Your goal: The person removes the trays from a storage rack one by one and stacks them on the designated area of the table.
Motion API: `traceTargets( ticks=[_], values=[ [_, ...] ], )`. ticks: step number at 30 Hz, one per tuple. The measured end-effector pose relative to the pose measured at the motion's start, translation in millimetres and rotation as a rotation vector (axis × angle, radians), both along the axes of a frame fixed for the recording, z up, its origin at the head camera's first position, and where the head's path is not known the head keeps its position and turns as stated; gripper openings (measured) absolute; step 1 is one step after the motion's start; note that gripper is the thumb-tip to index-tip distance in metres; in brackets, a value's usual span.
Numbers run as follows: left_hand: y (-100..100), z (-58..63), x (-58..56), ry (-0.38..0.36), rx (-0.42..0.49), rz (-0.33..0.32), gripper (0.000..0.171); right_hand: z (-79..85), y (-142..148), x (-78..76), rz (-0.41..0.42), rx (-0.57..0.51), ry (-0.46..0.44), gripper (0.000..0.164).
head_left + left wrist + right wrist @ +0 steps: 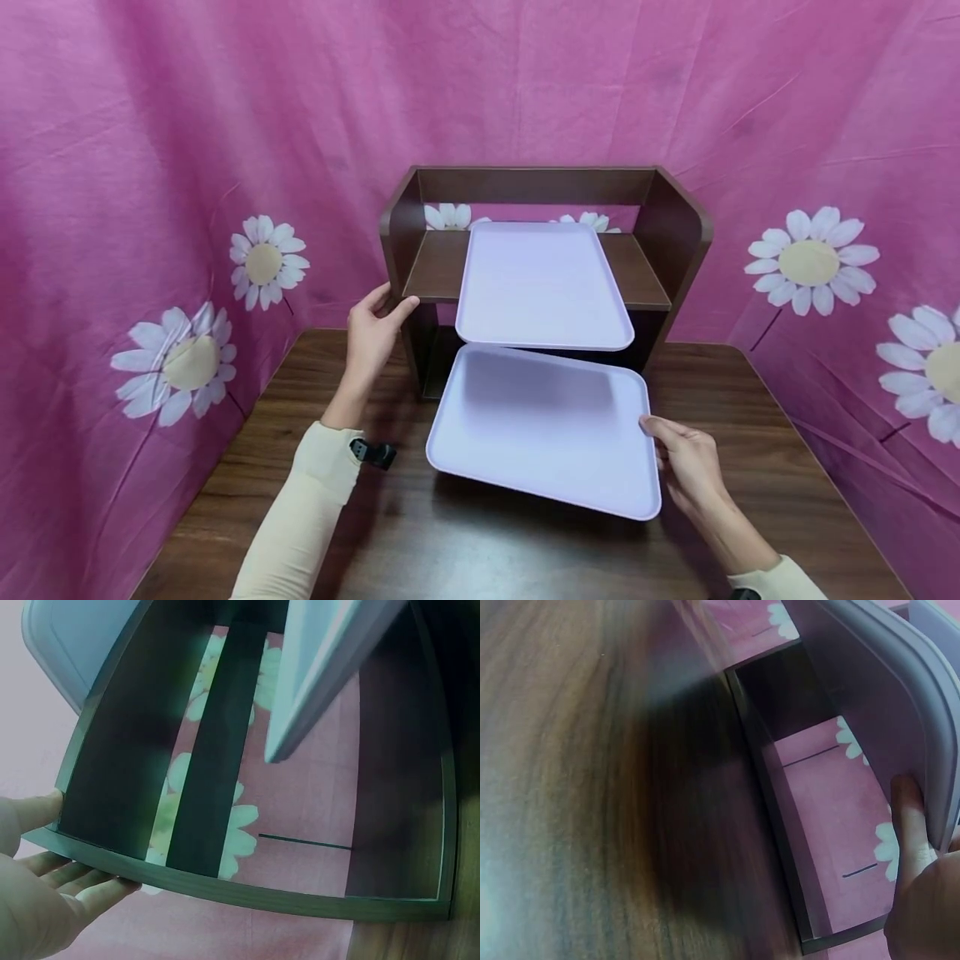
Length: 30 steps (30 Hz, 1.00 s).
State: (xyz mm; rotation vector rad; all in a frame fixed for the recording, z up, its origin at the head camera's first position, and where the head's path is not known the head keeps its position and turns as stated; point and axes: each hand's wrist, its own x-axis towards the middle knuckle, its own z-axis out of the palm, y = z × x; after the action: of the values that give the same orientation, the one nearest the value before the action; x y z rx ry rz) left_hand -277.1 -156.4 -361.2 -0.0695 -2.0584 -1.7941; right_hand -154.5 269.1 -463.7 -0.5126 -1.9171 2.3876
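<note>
A dark brown two-level shelf (pixel 536 185) stands at the back of the table. On its upper board lies one lilac tray (pixel 543 283), its front end jutting past the board's edge. My right hand (pixel 690 467) pinches the right edge of a second lilac tray (pixel 547 433), thumb on top and fingers underneath. That tray is held above the table, tilted, in front of the lower compartment. With my left hand (pixel 372 333) I grip the shelf's left side at the upper board's front corner; the left wrist view shows the thumb and fingers around that edge (pixel 97 859).
The wooden table (pixel 277 450) extends to both sides of the shelf. Pink cloth (pixel 337 108) with white daisies hangs behind and at both sides. The shelf's lower compartment (pixel 315 825) has an open back with the cloth showing through.
</note>
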Motion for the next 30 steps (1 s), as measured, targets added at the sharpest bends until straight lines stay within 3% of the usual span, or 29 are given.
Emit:
traceTargets(
  ticks=[14,30],
  values=[
    [0,0.8,0.7,-0.035,0.013,-0.003,0.054,-16.4,1,14.7,0.100,0.090,-0.063,0.023],
    [-1,1.4,0.5,-0.040,0.019,-0.016,0.055,-45.3,-10,23.1,0.076,0.114,-0.088,0.021]
  ],
)
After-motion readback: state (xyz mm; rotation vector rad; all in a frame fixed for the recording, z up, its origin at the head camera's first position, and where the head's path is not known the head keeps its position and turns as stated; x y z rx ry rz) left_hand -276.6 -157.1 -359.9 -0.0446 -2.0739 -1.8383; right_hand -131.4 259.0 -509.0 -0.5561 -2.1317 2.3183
